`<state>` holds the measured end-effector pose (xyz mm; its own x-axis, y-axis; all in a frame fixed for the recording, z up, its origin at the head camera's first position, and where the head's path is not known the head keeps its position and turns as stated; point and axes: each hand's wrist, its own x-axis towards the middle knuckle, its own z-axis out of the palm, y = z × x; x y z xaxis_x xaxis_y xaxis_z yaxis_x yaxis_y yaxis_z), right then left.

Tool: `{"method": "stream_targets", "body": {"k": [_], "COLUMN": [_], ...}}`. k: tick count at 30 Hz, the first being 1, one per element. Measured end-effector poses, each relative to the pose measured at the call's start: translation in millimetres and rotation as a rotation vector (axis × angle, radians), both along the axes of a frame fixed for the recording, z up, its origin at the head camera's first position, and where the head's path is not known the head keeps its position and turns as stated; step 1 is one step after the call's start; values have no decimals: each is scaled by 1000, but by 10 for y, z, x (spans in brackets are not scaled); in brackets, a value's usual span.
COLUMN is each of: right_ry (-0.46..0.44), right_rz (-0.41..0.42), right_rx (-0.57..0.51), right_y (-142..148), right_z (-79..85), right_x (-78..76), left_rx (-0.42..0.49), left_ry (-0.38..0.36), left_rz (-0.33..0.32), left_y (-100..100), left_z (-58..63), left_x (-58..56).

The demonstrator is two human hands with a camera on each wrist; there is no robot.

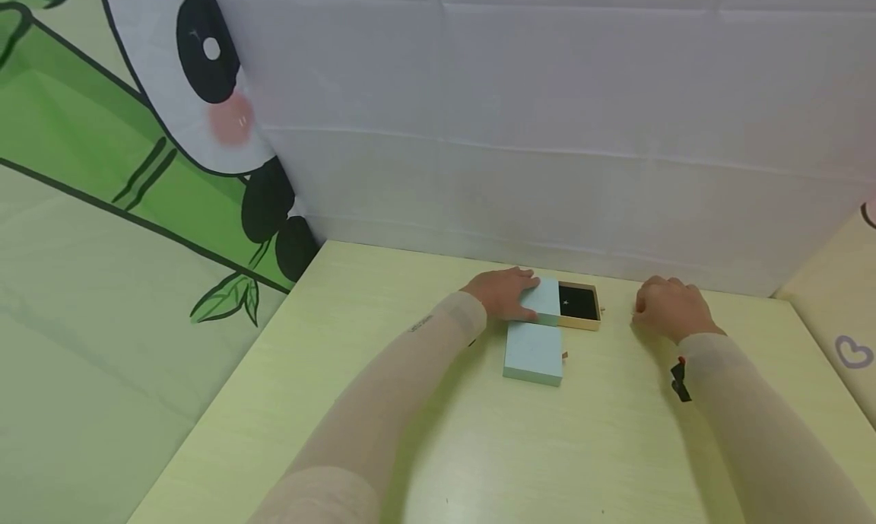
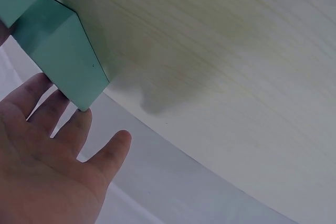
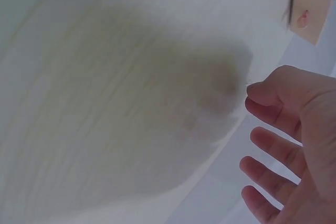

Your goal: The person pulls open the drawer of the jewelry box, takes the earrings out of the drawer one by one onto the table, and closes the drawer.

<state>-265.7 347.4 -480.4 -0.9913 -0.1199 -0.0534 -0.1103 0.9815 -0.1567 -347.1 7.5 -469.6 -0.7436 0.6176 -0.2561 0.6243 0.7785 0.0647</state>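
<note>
As right wrist view alone clarifies, right hand (image 3: 314,140) pinches something tiny (image 3: 248,84); outstretched left hand (image 1: 503,293) touches box (image 1: 546,297).

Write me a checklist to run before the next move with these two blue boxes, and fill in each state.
1. Far box steadied: ok, the left hand holds it.
2. Drawer slid out for access: ok, partly out on the right-hand side, showing its black insert.
3. Small pale piece on the insert: ok, visible there; whether it is fixed, cannot tell.
4. Near box shut: ok, no open drawer shows, only its small tab.
5. Right hand free: cannot tell, thumb and forefinger meet, and anything between them is too small to make out.
</note>
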Motion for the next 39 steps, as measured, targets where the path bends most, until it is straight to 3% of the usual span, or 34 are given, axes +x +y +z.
{"method": "stream_targets", "body": {"k": [11, 18, 39], "right_ry": [73, 84, 100], "right_rz": [57, 90, 206], "right_rx": [-16, -37, 52], "right_y": [-238, -456, -941], "right_z": [232, 298, 128], "right_x": [-161, -252, -534], "left_rx": [-7, -9, 1], "left_ry": [23, 26, -2], "left_rz": [12, 27, 46], "left_y": [26, 55, 109], "left_z": [17, 62, 86], "left_x": [-52, -57, -112]}}
